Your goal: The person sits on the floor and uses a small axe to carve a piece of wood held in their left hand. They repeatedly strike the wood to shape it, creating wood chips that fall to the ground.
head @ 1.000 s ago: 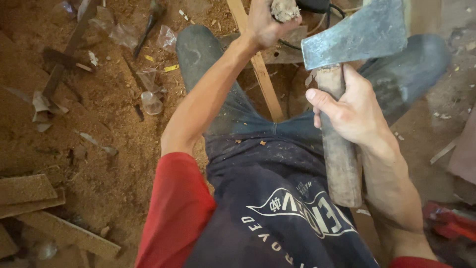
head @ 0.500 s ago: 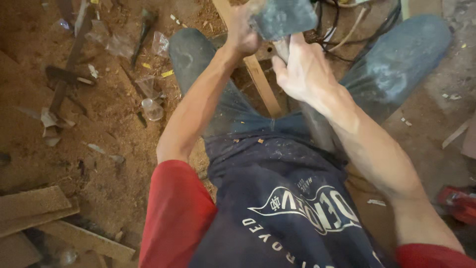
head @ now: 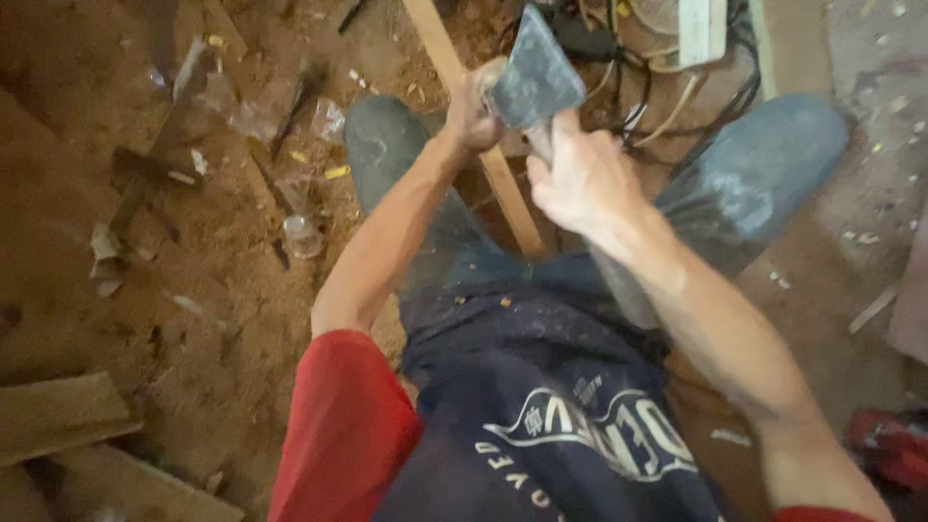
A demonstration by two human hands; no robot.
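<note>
I sit on a dusty floor with my knees apart. My right hand (head: 580, 179) grips the wooden handle of a hatchet just below its grey steel head (head: 534, 75), which is down between my knees. My left hand (head: 471, 108) is closed on a small piece of wood that it holds right beside the blade; the piece is mostly hidden by my fingers and the hatchet head. A long wooden slat (head: 474, 126) runs on the floor under both hands.
Sawdust-covered ground to the left holds scrap metal (head: 145, 184), a small clear cup (head: 302, 235) and plastic scraps. Wooden boards (head: 68, 416) lie at the lower left. Cables and a white power strip (head: 701, 29) sit at the top. A red object (head: 894, 449) is at the lower right.
The hatchet has swung down from a raised position near my right side to the piece in my left hand. My right hand moved forward with it.
</note>
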